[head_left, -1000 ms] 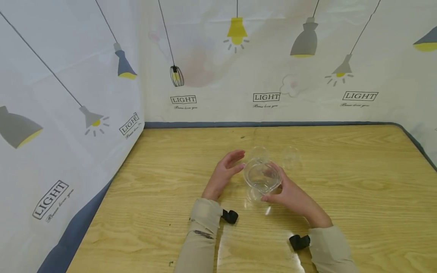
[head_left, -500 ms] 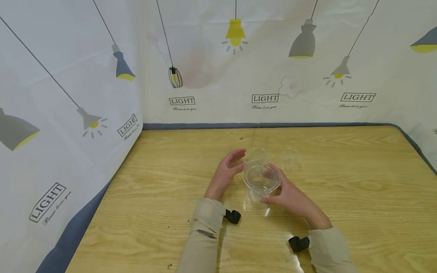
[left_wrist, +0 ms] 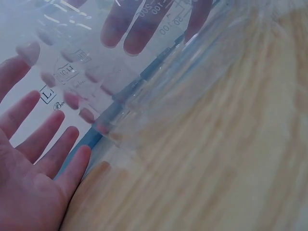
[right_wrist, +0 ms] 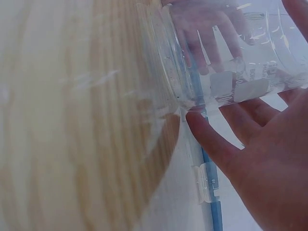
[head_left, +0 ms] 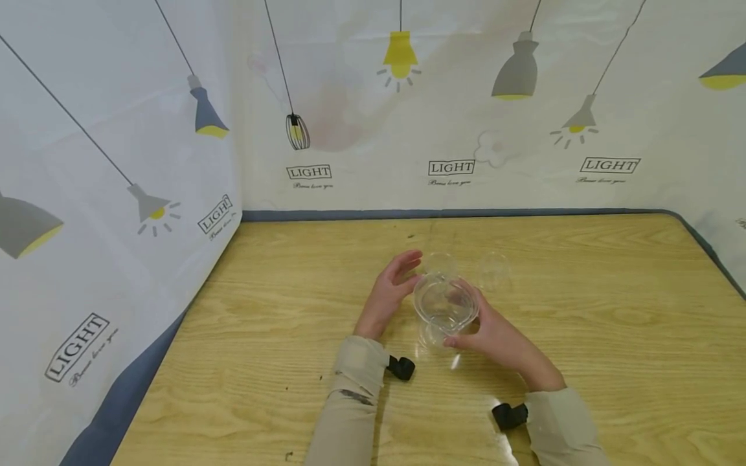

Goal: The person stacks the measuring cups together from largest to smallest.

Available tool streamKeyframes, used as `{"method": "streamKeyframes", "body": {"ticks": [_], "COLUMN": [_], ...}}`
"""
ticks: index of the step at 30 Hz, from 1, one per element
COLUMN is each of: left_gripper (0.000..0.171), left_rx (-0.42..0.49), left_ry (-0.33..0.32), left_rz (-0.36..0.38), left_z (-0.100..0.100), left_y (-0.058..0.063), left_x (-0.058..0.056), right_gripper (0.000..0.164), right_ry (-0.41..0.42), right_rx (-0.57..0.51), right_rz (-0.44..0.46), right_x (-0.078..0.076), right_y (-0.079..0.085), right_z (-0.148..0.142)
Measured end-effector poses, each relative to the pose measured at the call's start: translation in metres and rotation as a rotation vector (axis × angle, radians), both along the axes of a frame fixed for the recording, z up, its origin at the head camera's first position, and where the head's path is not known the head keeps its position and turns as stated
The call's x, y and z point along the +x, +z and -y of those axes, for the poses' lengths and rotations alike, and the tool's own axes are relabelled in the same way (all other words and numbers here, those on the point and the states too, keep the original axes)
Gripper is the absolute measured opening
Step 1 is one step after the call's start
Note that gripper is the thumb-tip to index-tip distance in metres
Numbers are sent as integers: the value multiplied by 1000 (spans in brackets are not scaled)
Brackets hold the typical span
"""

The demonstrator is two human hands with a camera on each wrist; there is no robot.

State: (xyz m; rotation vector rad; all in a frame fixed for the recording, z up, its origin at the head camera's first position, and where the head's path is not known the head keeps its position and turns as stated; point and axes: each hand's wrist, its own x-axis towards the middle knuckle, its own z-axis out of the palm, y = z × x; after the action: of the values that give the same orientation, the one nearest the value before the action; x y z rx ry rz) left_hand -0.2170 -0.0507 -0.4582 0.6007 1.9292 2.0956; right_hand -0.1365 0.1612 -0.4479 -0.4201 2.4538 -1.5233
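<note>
A clear glass beaker (head_left: 445,303) with printed graduations stands between the two hands, its mouth facing up in the head view. My right hand (head_left: 497,333) holds its right side, the thumb near its front and the fingers curved around the back. To its left is my left hand (head_left: 389,294), fingers spread and slightly bent, with the thumb close to the rim; whether it touches the glass I cannot tell. The left wrist view shows the beaker wall (left_wrist: 159,29) with right-hand fingers seen through it.
Behind the beaker stands a clear glass piece (head_left: 440,262), with another (head_left: 494,268) farther right. A faint round of glass (head_left: 432,336) shows just in front of the beaker. All are on the wooden table (head_left: 594,310), below a printed cloth backdrop (head_left: 373,129).
The left forearm has shifted slightly right and the left hand sits a little higher. The head view has drifted slightly. The right hand keeps its hold on the beaker.
</note>
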Motion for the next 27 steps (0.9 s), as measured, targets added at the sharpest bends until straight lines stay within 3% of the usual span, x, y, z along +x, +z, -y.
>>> {"method": "streamKeyframes", "body": {"ticks": [15,21,27], "left_gripper": [61,56,58], "left_rx": [18,-79,-117], "left_ry": [-6,38,-3], "left_rz": [-27,-25,11], "left_z": [-7,-13,-13], "left_y": [-4,-18,0], "left_x": [-4,-10,-3], "right_gripper": [95,95,96], "right_ry": [4,5,-5], "right_rx": [-30,-32,-16], "right_rz": [0,-1,3], "right_x": [-1,1,1], "right_y": [-1,5,4], "right_z": [-1,0,0]}}
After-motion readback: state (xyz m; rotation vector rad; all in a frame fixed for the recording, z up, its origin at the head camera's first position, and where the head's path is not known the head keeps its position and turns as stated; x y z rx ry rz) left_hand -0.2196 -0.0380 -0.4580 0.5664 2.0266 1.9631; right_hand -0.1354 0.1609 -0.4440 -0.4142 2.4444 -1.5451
